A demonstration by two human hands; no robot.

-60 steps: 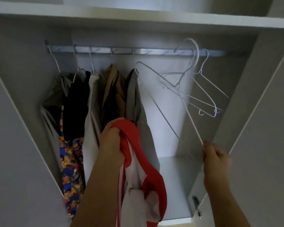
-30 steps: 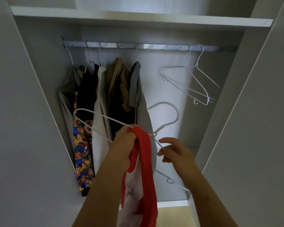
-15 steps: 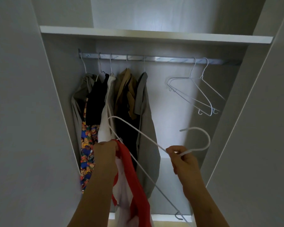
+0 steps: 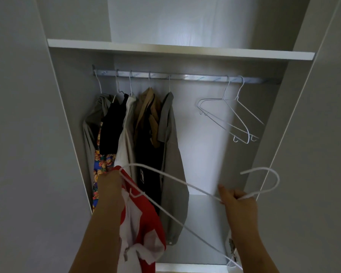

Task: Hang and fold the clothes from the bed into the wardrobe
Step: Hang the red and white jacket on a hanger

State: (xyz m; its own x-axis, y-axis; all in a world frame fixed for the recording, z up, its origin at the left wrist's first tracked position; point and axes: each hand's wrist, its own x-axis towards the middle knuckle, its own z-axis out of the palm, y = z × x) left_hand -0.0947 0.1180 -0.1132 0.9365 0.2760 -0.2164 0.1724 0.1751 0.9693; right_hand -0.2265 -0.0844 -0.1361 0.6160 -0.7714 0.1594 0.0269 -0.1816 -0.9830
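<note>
A person stands in front of an open wardrobe with both arms raised into it. The left hand point(image 4: 109, 184) is closed round the top edge of a red and white garment point(image 4: 144, 219), which hangs down along the forearm below the row of hung clothes. The right hand point(image 4: 237, 201) has its fingers curled round the neck of a white wire hanger point(image 4: 175, 178), with the hook curving up and to the right above the knuckles. The hanger lies tilted across the opening. One shoulder end reaches the left hand and meets the garment there, and its lower bar slants down to the right past the forearm. Whether that end is inside the cloth cannot be told. Above, a metal rail point(image 4: 195, 78) runs under a white shelf point(image 4: 185, 50). On the left part of the rail, pressed close together, hang a grey-green piece point(image 4: 93, 123), a black one point(image 4: 112, 127), a white one point(image 4: 126, 134), a tan one point(image 4: 146, 107) and a grey shirt point(image 4: 171, 154). A bright cartoon-print cloth point(image 4: 100, 164) shows low down beneath the black one. Well apart from these, on the right part of the rail, two empty hangers point(image 4: 224, 99) hang side by side. The wardrobe doors stand open at either side, and a metal hinge point(image 4: 232, 251) shows low on the right door.
</note>
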